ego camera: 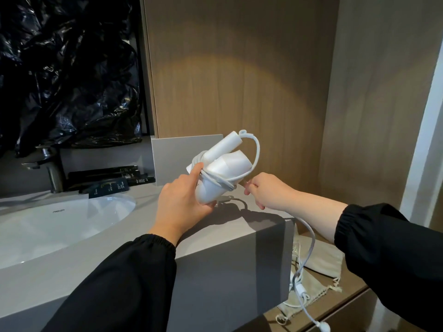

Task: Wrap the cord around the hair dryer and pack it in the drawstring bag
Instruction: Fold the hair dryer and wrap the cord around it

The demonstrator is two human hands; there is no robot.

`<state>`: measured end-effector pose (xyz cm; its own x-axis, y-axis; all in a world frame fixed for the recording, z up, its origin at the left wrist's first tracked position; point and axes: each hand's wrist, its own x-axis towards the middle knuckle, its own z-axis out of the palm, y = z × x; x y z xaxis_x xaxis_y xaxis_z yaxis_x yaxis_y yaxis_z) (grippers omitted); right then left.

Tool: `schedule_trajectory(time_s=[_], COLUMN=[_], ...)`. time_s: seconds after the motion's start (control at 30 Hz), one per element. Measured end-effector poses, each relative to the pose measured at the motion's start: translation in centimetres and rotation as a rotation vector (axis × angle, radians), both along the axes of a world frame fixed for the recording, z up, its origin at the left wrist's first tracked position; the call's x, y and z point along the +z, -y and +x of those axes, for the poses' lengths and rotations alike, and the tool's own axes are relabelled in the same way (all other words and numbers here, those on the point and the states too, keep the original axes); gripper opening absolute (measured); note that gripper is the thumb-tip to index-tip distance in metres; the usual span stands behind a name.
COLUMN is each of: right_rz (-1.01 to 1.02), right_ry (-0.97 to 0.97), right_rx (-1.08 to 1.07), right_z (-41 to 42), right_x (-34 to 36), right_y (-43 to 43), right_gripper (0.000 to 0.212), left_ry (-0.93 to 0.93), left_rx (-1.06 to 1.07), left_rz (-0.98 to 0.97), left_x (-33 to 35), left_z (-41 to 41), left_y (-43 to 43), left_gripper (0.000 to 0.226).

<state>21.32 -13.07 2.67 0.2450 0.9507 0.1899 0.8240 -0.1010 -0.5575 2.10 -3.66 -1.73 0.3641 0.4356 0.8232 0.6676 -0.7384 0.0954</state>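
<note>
As left hand (pixel 182 202) grips dryer (pixel 225 168), right hand (pixel 266 190) pinches cord (pixel 258 152) — trailing over bag (pixel 328 259)

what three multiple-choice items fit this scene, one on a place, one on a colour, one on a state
1. Where is the drawstring bag? A in the sink; B on the low wooden shelf; C on the faucet.
2. The hair dryer's colour? A black; B pink; C white.
3. How far is the cord wrapped? A partly, the plug hanging; B fully; C not at all.
1 B: it lies on the shelf under the hanging cord. 2 C: its body is white. 3 A: turns circle the dryer, and the right hand pinches the loose run.
</note>
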Motion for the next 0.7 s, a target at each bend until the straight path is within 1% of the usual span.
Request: schedule_trajectory(time_s=[0.1,0.27,0.4,0.53,0.63,0.7], right_rz=[0.003,0.089,0.018,0.029,0.056,0.079], right_ry=[0.17,0.227,0.356,0.467,0.543,0.541], right_rx=[-0.019,-0.071,-0.075,-0.033,-0.015,-0.009], right_z=[-0.6,-1.1,-1.9,-2.5,-3.0,-3.1], right_x=[-0.6,-0.5,-0.5,-0.3,-0.1,0.0], right_y=[0.0,0.5,0.8,1.2,1.4,1.4], right_gripper=[0.028,0.026,0.014,0.012,0.018,0.024], left_ry=[-0.001,0.028,-0.025,-0.077,-0.103,-0.116], left_rx=[0.026,0.067,0.114,0.13,0.149,0.164], left_rz=[-0.005,-0.046,-0.042,-0.028,-0.024,-0.013], left_x=[-0.2,-0.3,-0.4,-0.5,-0.5,-0.5], left_z=[-0.1,-0.3,-0.3,-0.1,-0.2,-0.2], left_y=[-0.2,-0.2,-0.5,-0.4,-0.5,-0.5], left_gripper=[0.088,0.093,0.092,0.093,0.093,0.093])
